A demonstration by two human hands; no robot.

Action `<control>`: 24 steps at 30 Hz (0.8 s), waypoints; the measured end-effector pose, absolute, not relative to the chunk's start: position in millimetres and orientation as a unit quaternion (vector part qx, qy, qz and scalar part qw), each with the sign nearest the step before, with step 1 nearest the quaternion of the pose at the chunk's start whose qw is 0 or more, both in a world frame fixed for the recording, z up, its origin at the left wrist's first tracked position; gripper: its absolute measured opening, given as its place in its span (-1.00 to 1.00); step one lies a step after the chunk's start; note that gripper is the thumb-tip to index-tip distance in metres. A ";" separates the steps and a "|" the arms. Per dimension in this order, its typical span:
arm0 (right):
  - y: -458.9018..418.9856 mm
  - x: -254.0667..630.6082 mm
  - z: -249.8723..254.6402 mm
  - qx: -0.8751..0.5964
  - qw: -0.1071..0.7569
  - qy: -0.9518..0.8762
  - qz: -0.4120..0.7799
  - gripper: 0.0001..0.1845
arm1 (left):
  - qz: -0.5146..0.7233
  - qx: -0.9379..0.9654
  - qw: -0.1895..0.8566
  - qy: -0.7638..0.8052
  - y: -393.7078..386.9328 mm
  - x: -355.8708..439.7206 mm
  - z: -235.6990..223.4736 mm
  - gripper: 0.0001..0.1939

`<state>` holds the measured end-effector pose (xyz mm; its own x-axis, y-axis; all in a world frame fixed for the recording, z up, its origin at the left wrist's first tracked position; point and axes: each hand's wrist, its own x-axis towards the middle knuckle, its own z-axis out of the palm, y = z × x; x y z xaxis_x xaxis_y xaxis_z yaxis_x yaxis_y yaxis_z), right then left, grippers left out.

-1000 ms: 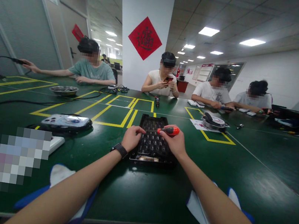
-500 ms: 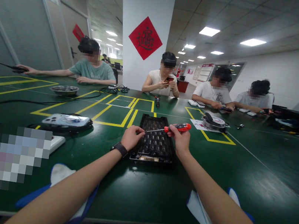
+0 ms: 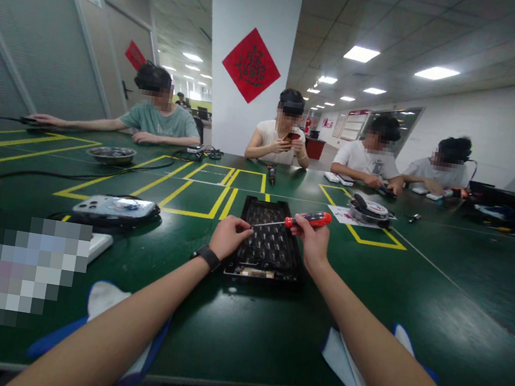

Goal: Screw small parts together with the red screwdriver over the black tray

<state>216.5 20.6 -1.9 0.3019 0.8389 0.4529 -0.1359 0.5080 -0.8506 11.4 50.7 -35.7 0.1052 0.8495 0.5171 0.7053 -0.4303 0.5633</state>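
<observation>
Screwdriver [image 3: 288, 222], with smooth red-and-black handle and thin metal shaft, slants left over the black rectangular case [image 3: 293, 272] on the glossy table [image 3: 227, 330]; right hand [image 3: 313, 241] grips the handle, left hand [image 3: 226, 237] bunches at the tip, hold unclear.

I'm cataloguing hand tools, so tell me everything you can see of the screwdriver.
The screwdriver has a red-and-black, plastic-looking handle and a thin, straight, metallic-looking shaft. The right hand holds it by the handle, over the black case. It is tilted, the handle higher, the shaft sloping down leftward to the left hand; whether those fingers grip the tip is unclear.
</observation>
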 end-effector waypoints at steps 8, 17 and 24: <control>21.1 218.0 -2.4 -0.357 0.720 -0.490 0.338 -0.72 | 0.416 0.742 0.091 0.517 50.3 9.5 -35.1 -0.74; 26.5 225.7 0.2 -0.380 0.771 -0.452 0.237 -0.62 | 0.434 0.726 0.143 0.514 44.6 12.8 -29.7 -0.70; 40.1 241.4 -10.1 -0.402 0.752 -0.297 0.430 -0.70 | 0.431 0.728 0.166 0.506 39.0 16.6 -25.8 -0.68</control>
<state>241.4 40.1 -10.1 0.4537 0.8855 0.1002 -0.4083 0.3065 -0.8599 16.6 39.0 -25.8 0.1151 0.8809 0.4591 0.5938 -0.4315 0.6791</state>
